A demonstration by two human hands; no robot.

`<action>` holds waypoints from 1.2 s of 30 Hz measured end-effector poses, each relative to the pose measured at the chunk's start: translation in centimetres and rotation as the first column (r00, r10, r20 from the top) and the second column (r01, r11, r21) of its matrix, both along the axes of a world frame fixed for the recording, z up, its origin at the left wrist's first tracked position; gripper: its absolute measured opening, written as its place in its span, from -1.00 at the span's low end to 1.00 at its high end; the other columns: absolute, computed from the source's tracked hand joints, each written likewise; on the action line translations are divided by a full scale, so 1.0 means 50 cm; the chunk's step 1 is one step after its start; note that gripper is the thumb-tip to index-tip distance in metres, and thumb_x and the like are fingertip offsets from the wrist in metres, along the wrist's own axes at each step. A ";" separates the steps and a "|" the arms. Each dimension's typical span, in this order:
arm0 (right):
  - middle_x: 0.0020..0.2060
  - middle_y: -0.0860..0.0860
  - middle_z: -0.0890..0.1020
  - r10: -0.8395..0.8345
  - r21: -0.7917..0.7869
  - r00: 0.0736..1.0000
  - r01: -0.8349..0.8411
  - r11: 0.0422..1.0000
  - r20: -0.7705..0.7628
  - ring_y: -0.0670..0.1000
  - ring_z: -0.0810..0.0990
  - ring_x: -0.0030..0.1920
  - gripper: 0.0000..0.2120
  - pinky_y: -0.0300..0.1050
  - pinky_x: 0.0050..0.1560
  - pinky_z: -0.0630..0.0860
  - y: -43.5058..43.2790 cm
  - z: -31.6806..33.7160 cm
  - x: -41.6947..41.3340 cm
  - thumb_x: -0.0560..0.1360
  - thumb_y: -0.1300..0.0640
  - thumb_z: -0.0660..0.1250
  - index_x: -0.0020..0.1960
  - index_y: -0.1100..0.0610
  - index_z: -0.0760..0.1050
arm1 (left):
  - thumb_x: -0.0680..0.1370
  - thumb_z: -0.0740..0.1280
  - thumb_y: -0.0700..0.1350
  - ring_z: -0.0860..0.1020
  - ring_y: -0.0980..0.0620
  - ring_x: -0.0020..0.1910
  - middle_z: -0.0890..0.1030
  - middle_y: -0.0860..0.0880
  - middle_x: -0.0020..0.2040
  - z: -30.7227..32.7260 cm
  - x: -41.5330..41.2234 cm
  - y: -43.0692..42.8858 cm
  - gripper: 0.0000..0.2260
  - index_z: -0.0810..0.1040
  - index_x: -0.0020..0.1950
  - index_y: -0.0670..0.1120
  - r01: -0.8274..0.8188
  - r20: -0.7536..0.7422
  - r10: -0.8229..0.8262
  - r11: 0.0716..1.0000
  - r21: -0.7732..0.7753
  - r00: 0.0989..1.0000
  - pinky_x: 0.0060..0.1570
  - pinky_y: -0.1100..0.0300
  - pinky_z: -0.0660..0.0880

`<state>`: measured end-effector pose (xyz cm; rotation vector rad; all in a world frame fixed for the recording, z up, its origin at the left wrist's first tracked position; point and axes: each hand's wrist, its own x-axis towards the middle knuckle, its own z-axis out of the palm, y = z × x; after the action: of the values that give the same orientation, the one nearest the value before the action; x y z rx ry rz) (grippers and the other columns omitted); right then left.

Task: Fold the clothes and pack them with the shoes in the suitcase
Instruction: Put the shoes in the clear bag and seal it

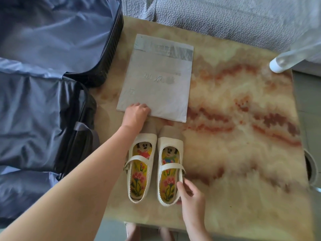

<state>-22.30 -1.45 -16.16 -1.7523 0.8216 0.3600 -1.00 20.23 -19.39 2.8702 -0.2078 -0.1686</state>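
Left hand [137, 113] reaches forward, fingers curled on the near-left corner of 1 flat grey packet [159, 80]. Right hand [191, 195] pinches the outer rim of the right shoe [169, 164], thumb inside. Count: 2, with the left shoe [140, 164] just beside it on the surface [243, 136]. 1 open suitcase [43, 84] at left, cut off by the frame. Packet print illegible.

Suitcase [43, 49] cut by L/top edges; print on grey bag [156, 80] too faint; bottle [295, 56] cut at R edge.
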 end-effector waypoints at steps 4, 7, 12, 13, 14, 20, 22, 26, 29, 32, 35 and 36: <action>-0.15 0.01 0.71 0.006 0.005 1.000 -0.006 1.000 -0.003 -0.05 0.69 -0.17 -0.78 0.01 -0.23 0.66 0.000 -0.005 -0.004 0.52 0.18 0.36 0.16 0.14 0.60 | 0.50 0.34 -0.23 0.58 -0.15 -0.09 0.65 -0.10 -0.09 0.011 0.014 0.003 -0.90 0.65 -0.07 -0.12 0.015 -0.005 -0.014 0.999 0.036 1.000 -0.13 0.12 0.37; -0.02 0.04 0.69 0.020 0.015 1.000 -0.020 1.000 0.012 -0.02 0.68 -0.07 -0.73 0.00 -0.18 0.66 0.002 -0.004 -0.008 0.55 0.17 0.33 0.23 0.17 0.57 | 0.59 0.26 -0.12 0.58 -0.11 0.01 0.64 -0.04 0.02 0.025 0.019 0.004 -0.85 0.61 0.06 -0.04 -0.049 -0.048 0.052 0.997 0.058 0.998 -0.12 0.16 0.36; -0.19 0.00 0.70 0.032 0.047 0.996 -0.036 0.998 0.081 -0.14 0.63 -0.26 -0.77 -0.22 -0.39 0.54 -0.010 0.021 0.004 0.56 0.22 0.30 0.20 0.16 0.58 | 0.56 0.30 -0.11 0.58 -0.08 -0.01 0.65 -0.04 0.01 0.052 0.017 -0.002 -0.88 0.64 -0.01 -0.04 -0.152 -0.071 0.146 0.984 -0.097 0.987 -0.07 0.10 0.47; -0.20 0.02 0.70 0.039 0.055 0.996 -0.044 0.998 0.086 -0.15 0.62 -0.29 -0.77 -0.22 -0.40 0.54 -0.015 0.026 0.008 0.56 0.23 0.30 0.19 0.17 0.59 | 0.55 0.31 -0.12 0.58 -0.07 0.00 0.65 -0.02 0.01 0.059 0.017 -0.005 -0.89 0.64 -0.04 -0.03 -0.162 -0.080 0.153 0.980 -0.120 0.985 -0.05 0.10 0.48; -0.20 0.04 0.69 0.044 0.062 0.996 -0.049 0.997 0.084 -0.15 0.61 -0.29 -0.77 -0.22 -0.40 0.54 -0.020 0.030 0.012 0.56 0.24 0.30 0.19 0.17 0.59 | 0.54 0.33 -0.12 0.58 -0.06 0.00 0.65 -0.01 0.01 0.065 0.017 -0.008 -0.90 0.64 -0.05 -0.03 -0.172 -0.096 0.160 0.975 -0.140 0.982 -0.05 0.10 0.48; -0.25 0.07 0.65 0.118 0.082 0.985 -0.129 0.988 0.127 -0.10 0.58 -0.28 -0.81 -0.11 -0.40 0.57 -0.045 0.059 0.027 0.55 0.25 0.30 0.04 0.06 0.65 | 0.58 0.26 -0.17 0.60 -0.02 -0.09 0.67 0.04 -0.05 0.086 0.019 -0.014 -0.87 0.58 0.04 -0.03 -0.177 -0.144 0.154 0.969 -0.169 0.978 -0.14 0.17 0.48; -0.25 0.11 0.64 0.134 0.090 0.982 -0.146 0.985 0.130 -0.11 0.55 -0.32 -0.79 -0.09 -0.41 0.58 -0.047 0.070 0.033 0.54 0.27 0.31 -0.02 -0.01 0.63 | 0.59 0.24 -0.15 0.62 -0.05 -0.12 0.67 0.01 -0.07 0.095 0.013 -0.016 -0.87 0.52 0.11 -0.05 -0.149 -0.117 0.130 0.974 -0.171 0.985 -0.14 0.16 0.50; -0.28 0.11 0.63 0.159 0.113 0.976 -0.176 0.978 0.152 -0.13 0.51 -0.37 -0.77 -0.09 -0.42 0.58 -0.051 0.097 0.041 0.53 0.29 0.31 0.00 -0.01 0.63 | 0.58 0.23 -0.17 0.61 -0.11 -0.21 0.66 -0.03 -0.13 0.106 0.003 -0.019 -0.84 0.41 0.16 -0.06 -0.050 -0.056 0.042 0.985 -0.165 0.998 -0.18 0.05 0.56; -0.32 0.01 0.62 0.148 0.139 0.976 -0.170 0.976 0.160 -0.16 0.55 -0.35 -0.77 -0.09 -0.40 0.59 -0.060 0.117 0.044 0.54 0.29 0.30 0.01 0.00 0.63 | 0.58 0.25 -0.19 0.60 -0.06 -0.15 0.64 -0.03 -0.07 0.108 0.002 -0.023 -0.90 0.53 0.05 -0.07 -0.021 -0.065 0.010 0.985 -0.173 0.998 -0.15 0.16 0.53; -0.23 0.08 0.64 0.141 0.149 0.976 -0.166 0.975 0.164 -0.14 0.57 -0.30 -0.80 -0.13 -0.40 0.58 -0.072 0.123 0.050 0.53 0.30 0.30 0.05 0.09 0.64 | 0.56 0.32 -0.22 0.60 0.00 -0.07 0.64 -0.01 -0.01 0.101 -0.006 -0.028 -0.85 0.65 0.04 -0.06 -0.021 -0.080 0.000 0.966 -0.259 0.997 -0.10 0.24 0.48; -0.18 0.14 0.65 0.131 0.155 0.978 -0.157 0.975 0.164 -0.11 0.57 -0.30 -0.80 -0.11 -0.39 0.59 -0.079 0.122 0.054 0.53 0.31 0.30 0.07 0.14 0.63 | 0.46 0.46 -0.13 0.60 0.02 -0.05 0.64 -0.02 0.01 0.100 -0.011 -0.028 -0.78 0.64 0.10 -0.05 -0.047 -0.123 0.006 0.942 -0.333 0.992 0.02 0.12 0.54; -0.16 0.14 0.66 0.128 0.157 0.978 -0.154 0.975 0.166 -0.10 0.58 -0.29 -0.80 -0.09 -0.39 0.60 -0.081 0.122 0.055 0.53 0.31 0.31 0.07 0.12 0.63 | 0.43 0.49 -0.10 0.59 0.01 -0.02 0.63 -0.02 0.03 0.098 -0.013 -0.027 -0.73 0.63 0.12 -0.06 -0.042 -0.131 -0.003 0.940 -0.338 0.991 0.07 0.11 0.52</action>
<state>-19.53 -5.48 -10.06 -1.6606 0.5404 0.3721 -1.63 18.86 -14.48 2.5056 -0.1643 -0.2844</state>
